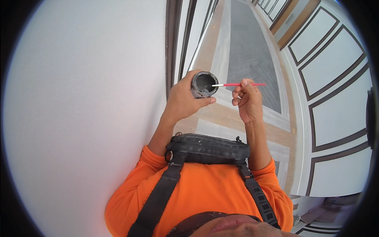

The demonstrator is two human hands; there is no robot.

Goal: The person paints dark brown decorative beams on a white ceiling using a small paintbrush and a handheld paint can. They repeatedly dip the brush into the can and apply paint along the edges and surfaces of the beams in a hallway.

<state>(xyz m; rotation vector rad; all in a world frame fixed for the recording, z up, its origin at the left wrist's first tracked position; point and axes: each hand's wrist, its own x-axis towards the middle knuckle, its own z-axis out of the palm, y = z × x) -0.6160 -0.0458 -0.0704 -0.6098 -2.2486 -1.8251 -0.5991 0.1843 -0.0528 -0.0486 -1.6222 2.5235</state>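
1. Nearest the camera is the person's own chest in an orange shirt (197, 189). Two black straps run up it to one black pouch (208, 149) worn high on the chest, probably so that both arms stay free to work in front.

2. Beyond the pouch, two bare forearms rise from the orange sleeves and meet over the floor.

3. The left hand (182, 100) is wrapped around one small dark pot (204, 84). It grips the pot's side with the mouth tipped toward the other hand, which seems meant to keep the grey contents within reach.

4. The right hand (247, 100) pinches one thin brush with a red handle (241, 84) between thumb and fingertips. The remaining fingers are curled in. The brush lies level, and its white tip sits inside the pot's mouth; a light pencil-like hold suits fine, controlled dipping.

5. The pot is held just in front of the chest, beside the edge of the plain white wall (87, 106) on the left.

6. Farther off, one dark door frame (172, 43) borders that wall.

7. Farthest lies a floor (248, 51) of grey and tan panels. White wall panels with dark trim (339, 91) line the right; several show, though the exact number cannot be told.
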